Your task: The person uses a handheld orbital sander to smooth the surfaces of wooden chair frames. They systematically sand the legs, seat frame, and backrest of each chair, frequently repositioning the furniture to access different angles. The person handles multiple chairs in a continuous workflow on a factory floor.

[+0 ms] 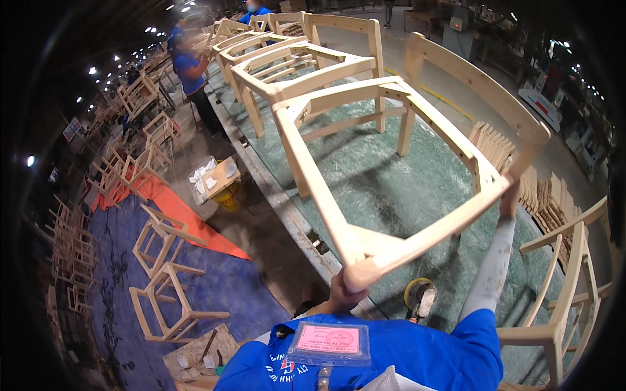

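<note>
A bare wooden chair frame (339, 225) without a seat stands before me on a long green-topped table (365, 156). Its open seat frame faces up, and the curved backrest rail (479, 75) rises on the right. Below the nearest corner, my left hand (345, 296) is closed around the wood, partly hidden by it. On the right, my right hand (510, 199) grips the frame beneath the end of the backrest, its fingers mostly behind the wood. Between my arms, a round tool that looks like a hand sander (420, 296) lies on the table.
More chair frames (280, 65) line the table's far end, where people in blue (189, 68) stand. Another chair frame (561, 313) is close on my right. Several frames (166, 300) sit on a blue floor sheet (124, 260) at left, near a yellow bucket (229, 195). Wood strips (548, 199) are stacked beyond the table.
</note>
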Motion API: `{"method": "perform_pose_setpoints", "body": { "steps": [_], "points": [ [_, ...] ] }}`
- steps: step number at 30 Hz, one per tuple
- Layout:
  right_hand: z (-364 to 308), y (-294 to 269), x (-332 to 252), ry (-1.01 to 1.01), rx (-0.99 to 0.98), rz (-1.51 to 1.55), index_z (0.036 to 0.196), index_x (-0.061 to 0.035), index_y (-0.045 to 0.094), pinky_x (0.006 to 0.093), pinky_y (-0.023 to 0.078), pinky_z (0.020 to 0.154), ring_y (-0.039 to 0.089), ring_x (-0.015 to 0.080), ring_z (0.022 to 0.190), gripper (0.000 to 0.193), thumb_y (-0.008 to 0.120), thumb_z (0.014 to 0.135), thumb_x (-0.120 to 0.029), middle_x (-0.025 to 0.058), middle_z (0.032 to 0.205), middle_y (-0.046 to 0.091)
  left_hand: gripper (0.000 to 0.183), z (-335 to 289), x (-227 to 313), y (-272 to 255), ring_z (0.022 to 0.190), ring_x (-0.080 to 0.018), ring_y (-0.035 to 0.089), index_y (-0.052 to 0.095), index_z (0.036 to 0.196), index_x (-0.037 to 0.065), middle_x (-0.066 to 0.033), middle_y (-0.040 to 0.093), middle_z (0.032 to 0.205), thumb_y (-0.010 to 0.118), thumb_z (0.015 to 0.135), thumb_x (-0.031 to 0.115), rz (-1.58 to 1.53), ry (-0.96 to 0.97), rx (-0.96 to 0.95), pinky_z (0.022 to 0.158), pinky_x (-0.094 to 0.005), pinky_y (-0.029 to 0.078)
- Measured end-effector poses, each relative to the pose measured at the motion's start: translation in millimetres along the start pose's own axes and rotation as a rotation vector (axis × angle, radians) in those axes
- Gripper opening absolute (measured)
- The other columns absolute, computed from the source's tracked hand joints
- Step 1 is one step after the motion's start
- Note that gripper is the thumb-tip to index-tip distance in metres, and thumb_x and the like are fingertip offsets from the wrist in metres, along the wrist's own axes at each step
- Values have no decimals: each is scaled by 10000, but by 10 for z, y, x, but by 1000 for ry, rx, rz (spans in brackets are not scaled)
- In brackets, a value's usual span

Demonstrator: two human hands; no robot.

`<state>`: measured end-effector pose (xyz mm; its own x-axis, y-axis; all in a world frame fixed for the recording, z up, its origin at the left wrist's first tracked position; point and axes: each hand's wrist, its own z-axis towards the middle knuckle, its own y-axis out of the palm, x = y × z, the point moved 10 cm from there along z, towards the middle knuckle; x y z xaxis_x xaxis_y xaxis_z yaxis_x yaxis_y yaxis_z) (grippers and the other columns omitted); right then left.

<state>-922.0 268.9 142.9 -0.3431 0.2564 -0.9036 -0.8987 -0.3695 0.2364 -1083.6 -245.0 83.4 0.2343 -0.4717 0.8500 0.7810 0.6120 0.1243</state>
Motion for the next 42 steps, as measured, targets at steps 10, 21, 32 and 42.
{"method": "perform_pose_setpoints", "body": {
  "steps": [10,21,32,42],
  "points": [
    [-1002,-1068,-1141,-209,280,50,1339,-76,334,327,404,951,470,178,1126,504,321,976,-424,76,1250,454,276,865,254,-545,689,-171,641,566,987,-41,-88,656,817,585,814,173,129,-31,-16,609,-299,504],
    [-630,130,-2134,-391,486,-852,1252,27,457,342,391,880,519,235,978,778,279,899,-642,134,1068,557,551,3627,281,-801,690,-171,617,634,849,-19,-134,642,727,624,791,529,372,-87,184,635,-324,478],
    [-1489,-375,-1292,-86,381,-709,1181,48,531,324,397,876,532,206,1021,644,349,942,-522,140,1128,576,452,4173,249,-708,857,-331,647,608,951,-39,-219,657,887,676,687,321,457,73,143,761,-387,509],
    [-2203,369,-1549,-182,529,-874,793,20,511,422,415,612,502,327,622,608,376,911,-561,242,691,527,287,4432,143,-795,667,-113,575,643,883,-10,-45,632,753,679,737,235,405,0,-32,605,-279,463]
  ]
}}
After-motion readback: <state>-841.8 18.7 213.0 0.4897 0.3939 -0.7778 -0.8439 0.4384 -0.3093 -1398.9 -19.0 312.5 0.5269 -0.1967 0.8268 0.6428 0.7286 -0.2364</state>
